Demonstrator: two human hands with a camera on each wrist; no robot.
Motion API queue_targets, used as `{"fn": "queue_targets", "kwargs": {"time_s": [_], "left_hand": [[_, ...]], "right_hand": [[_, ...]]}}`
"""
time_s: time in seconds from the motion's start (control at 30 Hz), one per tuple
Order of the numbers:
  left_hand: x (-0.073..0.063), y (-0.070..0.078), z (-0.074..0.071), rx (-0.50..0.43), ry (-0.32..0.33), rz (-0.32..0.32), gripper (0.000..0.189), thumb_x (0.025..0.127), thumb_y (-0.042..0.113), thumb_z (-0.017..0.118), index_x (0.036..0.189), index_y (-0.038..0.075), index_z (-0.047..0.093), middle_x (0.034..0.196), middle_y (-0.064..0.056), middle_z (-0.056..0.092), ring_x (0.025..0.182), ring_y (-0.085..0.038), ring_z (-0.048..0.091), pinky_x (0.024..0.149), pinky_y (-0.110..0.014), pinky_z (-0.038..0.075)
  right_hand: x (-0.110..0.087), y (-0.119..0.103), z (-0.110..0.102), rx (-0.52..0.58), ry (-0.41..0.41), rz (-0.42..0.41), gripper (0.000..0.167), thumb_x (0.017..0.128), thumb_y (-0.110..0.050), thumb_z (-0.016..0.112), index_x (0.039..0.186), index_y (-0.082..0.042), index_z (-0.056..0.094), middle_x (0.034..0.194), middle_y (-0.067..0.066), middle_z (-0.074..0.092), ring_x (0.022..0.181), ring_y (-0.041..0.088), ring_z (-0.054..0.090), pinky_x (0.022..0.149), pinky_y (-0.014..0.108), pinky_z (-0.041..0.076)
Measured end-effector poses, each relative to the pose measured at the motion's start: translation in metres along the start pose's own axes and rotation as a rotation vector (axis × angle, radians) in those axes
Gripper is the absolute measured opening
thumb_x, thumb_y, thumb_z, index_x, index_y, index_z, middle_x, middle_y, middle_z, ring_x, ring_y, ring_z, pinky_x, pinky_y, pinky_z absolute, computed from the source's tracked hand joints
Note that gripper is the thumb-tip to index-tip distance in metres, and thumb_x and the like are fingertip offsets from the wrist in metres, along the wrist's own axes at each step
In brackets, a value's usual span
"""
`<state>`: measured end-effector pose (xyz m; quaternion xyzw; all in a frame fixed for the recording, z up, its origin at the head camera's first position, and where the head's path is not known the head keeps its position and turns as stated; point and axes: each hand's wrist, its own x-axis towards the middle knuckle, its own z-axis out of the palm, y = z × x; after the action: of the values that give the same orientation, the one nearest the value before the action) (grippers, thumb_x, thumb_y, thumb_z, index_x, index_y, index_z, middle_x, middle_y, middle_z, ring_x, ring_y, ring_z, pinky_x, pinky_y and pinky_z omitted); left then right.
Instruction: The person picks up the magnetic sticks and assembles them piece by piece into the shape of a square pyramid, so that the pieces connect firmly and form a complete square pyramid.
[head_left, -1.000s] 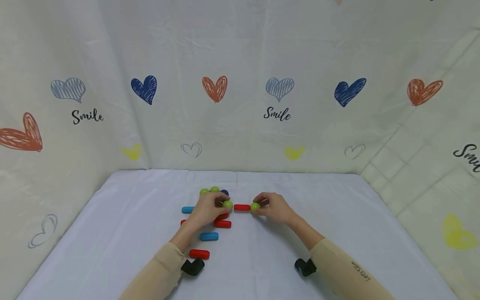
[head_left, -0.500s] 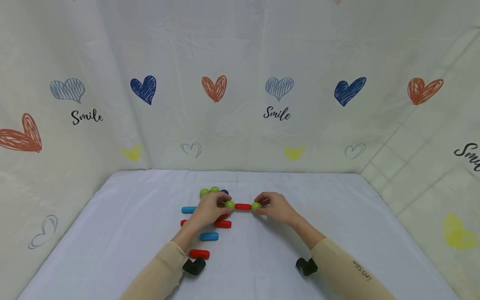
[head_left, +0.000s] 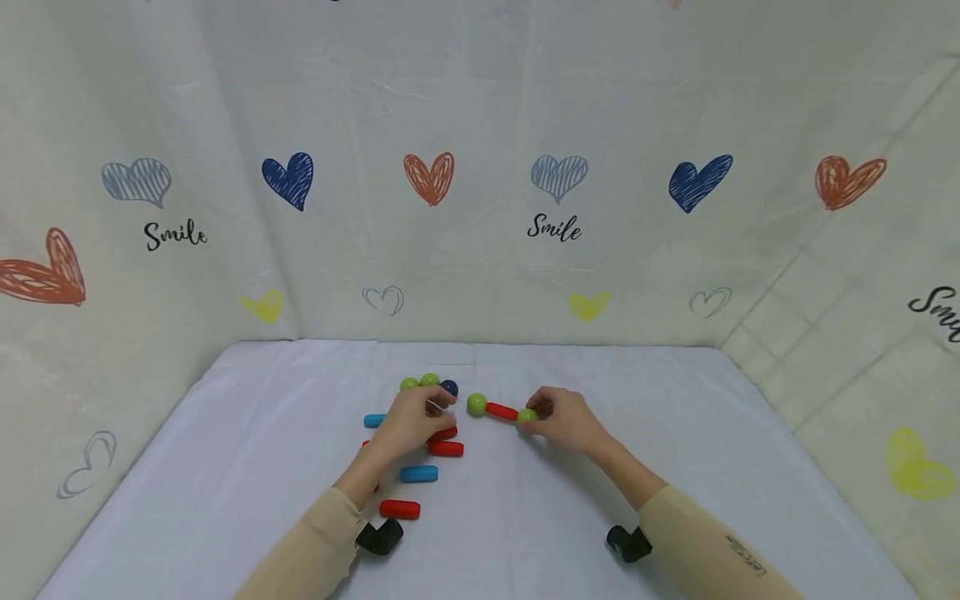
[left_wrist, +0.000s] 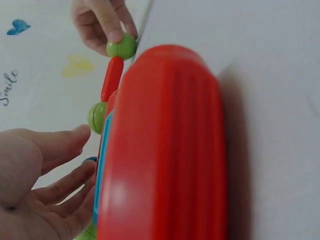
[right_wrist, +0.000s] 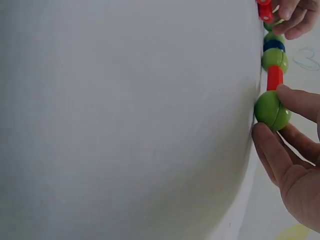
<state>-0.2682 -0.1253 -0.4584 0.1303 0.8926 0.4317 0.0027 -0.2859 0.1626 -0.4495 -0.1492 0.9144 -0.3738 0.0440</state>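
My right hand pinches a green ball between thumb and fingers. A red rod joins it to a second green ball, so the piece lies at a slant, its left end farther back. The right wrist view has the gripped green ball up close, the red rod leading off from it. To the left, my left hand holds nothing; thumb and fingers stand apart, clear of the second ball. It hovers over loose rods and partly hides them.
Two green balls and a dark blue ball sit behind my left hand. Red rods and blue rods lie on the white cloth in front. One red rod fills much of the left wrist view.
The left hand has let go of its green ball, which is now joined to the red rod, and drawn back slightly left. My right hand has moved right, carrying the joined piece.
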Motion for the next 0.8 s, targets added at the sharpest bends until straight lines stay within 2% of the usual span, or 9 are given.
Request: {"fn": "queue_targets", "kwargs": {"time_s": [0.2, 0.4, 0.57, 0.7, 0.8], "left_hand": [[-0.001, -0.003, -0.003, 0.022, -0.015, -0.009, 0.026, 0.093, 0.015, 0.077, 0.118, 0.01, 0.072, 0.108, -0.004, 0.069, 0.095, -0.021, 0.063, 0.075, -0.03, 0.058], [-0.004, -0.003, -0.007, 0.035, -0.059, -0.028, 0.024, 0.093, 0.016, 0.078, 0.116, 0.01, 0.073, 0.105, -0.001, 0.067, 0.092, -0.019, 0.062, 0.073, -0.028, 0.057], [-0.007, -0.003, -0.01, 0.057, -0.081, -0.015, 0.023, 0.093, 0.015, 0.078, 0.115, 0.009, 0.073, 0.104, -0.001, 0.068, 0.091, -0.019, 0.061, 0.075, -0.028, 0.057], [-0.007, -0.004, -0.011, 0.071, -0.091, -0.008, 0.022, 0.093, 0.016, 0.078, 0.113, 0.009, 0.074, 0.099, 0.002, 0.068, 0.089, -0.018, 0.06, 0.074, -0.028, 0.056], [-0.006, -0.006, -0.011, 0.071, -0.109, -0.007, 0.021, 0.093, 0.016, 0.078, 0.112, 0.009, 0.075, 0.095, 0.004, 0.066, 0.087, -0.018, 0.059, 0.073, -0.029, 0.055]], "right_hand": [[-0.01, 0.002, -0.007, -0.023, 0.002, 0.01, 0.026, 0.083, -0.017, 0.087, 0.098, -0.006, 0.069, 0.09, -0.001, 0.067, 0.087, 0.018, 0.063, 0.072, 0.031, 0.055], [-0.018, 0.0, -0.015, -0.048, -0.047, 0.025, 0.032, 0.082, -0.027, 0.088, 0.094, -0.007, 0.066, 0.083, 0.001, 0.062, 0.075, 0.018, 0.057, 0.065, 0.032, 0.05], [-0.014, 0.0, -0.018, -0.059, -0.039, 0.034, 0.03, 0.089, -0.036, 0.08, 0.099, -0.01, 0.068, 0.085, -0.001, 0.063, 0.078, 0.018, 0.058, 0.068, 0.033, 0.05], [-0.004, 0.0, -0.017, -0.037, -0.025, 0.028, 0.024, 0.096, -0.029, 0.072, 0.107, -0.009, 0.07, 0.09, -0.001, 0.065, 0.086, 0.019, 0.059, 0.075, 0.034, 0.052], [0.004, -0.002, -0.013, 0.004, -0.038, 0.043, 0.026, 0.097, -0.024, 0.071, 0.116, -0.006, 0.068, 0.096, 0.001, 0.067, 0.091, 0.019, 0.061, 0.08, 0.035, 0.053]]}}
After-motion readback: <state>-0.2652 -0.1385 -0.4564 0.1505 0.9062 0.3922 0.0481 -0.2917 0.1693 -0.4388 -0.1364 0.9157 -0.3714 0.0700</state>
